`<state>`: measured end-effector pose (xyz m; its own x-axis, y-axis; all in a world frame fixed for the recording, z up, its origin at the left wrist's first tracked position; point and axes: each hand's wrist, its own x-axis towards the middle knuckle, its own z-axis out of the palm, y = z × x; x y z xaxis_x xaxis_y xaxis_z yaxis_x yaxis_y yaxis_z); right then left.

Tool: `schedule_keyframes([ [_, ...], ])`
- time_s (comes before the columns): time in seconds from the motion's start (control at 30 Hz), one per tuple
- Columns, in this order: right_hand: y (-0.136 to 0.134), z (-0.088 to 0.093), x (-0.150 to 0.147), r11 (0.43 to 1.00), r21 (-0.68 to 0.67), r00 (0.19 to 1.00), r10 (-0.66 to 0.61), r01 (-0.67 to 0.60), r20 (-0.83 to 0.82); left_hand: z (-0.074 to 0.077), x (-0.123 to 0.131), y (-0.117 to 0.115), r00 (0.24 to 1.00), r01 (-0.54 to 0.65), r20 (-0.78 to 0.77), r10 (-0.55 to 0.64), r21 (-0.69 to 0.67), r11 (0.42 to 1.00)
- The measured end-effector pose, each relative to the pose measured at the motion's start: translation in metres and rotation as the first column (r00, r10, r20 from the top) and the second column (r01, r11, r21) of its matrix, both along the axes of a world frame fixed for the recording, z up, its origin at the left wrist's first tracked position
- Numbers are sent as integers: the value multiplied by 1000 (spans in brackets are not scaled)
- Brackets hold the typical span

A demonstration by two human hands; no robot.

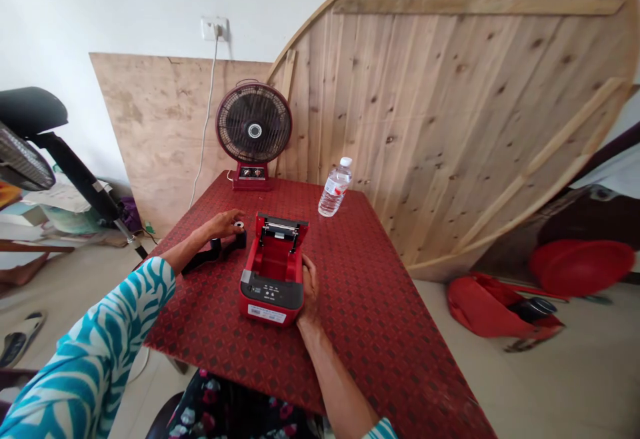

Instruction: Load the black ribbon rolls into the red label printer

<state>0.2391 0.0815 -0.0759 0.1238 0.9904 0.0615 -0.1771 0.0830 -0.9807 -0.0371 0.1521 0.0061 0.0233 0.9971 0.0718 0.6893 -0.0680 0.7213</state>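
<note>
On the table stands a small red and black label printer (273, 296), its lid raised and its inner bay exposed. Against its right side lies my right hand (309, 286), with the fingers curled around the casing. To the printer's left, my left hand (223, 224) has its fingers and thumb at a small roll (240, 226) with a pale round end, and appears to grip it. A black strap-like thing (205, 258) lies beneath that hand; what it is exactly, and whether it joins the roll, I cannot tell.
A dark red table fan (254, 131) stands at the back of the patterned red table (370, 332). Right of it is a water bottle (335, 187). Wooden boards lean on the wall. A black-poled fan (95, 186) stands left; a red bag (485, 309) lies on the floor.
</note>
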Motion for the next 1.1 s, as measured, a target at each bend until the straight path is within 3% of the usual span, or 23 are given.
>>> schedule_keyframes([
  [0.13, 3, -5, -1, 1000, 4, 999, 2, -2, -41, 13, -42, -27, 992, -28, 127, 27, 2, 1000],
  [0.23, 3, -3, -1, 999, 31, 999, -5, 6, -34, 12, -63, -56, 985, 4, 170, 6, -55, 998],
  [0.37, 2, 1, -1, 1000, 26, 999, -15, 16, -40, -4, -56, -80, 969, 82, 243, -44, -145, 986],
  [0.53, 5, -1, -4, 1000, -5, 999, -13, 13, -52, -14, -33, -84, 960, -49, 272, 70, -83, 995],
  [0.63, 6, -2, -6, 1000, -16, 998, -16, 15, -56, -1, -32, -94, 943, -82, 317, 97, -60, 995],
  [0.77, 5, 1, -9, 1000, 0, 996, -20, 20, -86, 40, -14, -114, 905, -7, 424, 24, -43, 999],
  [0.83, 5, 3, -10, 1000, 13, 995, -20, 21, -101, 60, 11, -119, 942, 127, 317, -109, -38, 991],
  [0.9, 4, 5, -10, 999, 31, 994, -17, 20, -106, 72, 41, -117, 953, 281, 103, -285, 54, 958],
  [1.0, 5, 5, -10, 998, 64, 995, -5, 11, -96, 74, 81, -104, 898, 418, -207, -389, 119, 901],
  [1.1, 7, 2, -10, 996, 83, 995, -8, 16, -102, 66, 107, -89, 802, 447, -463, -377, 46, 894],
])
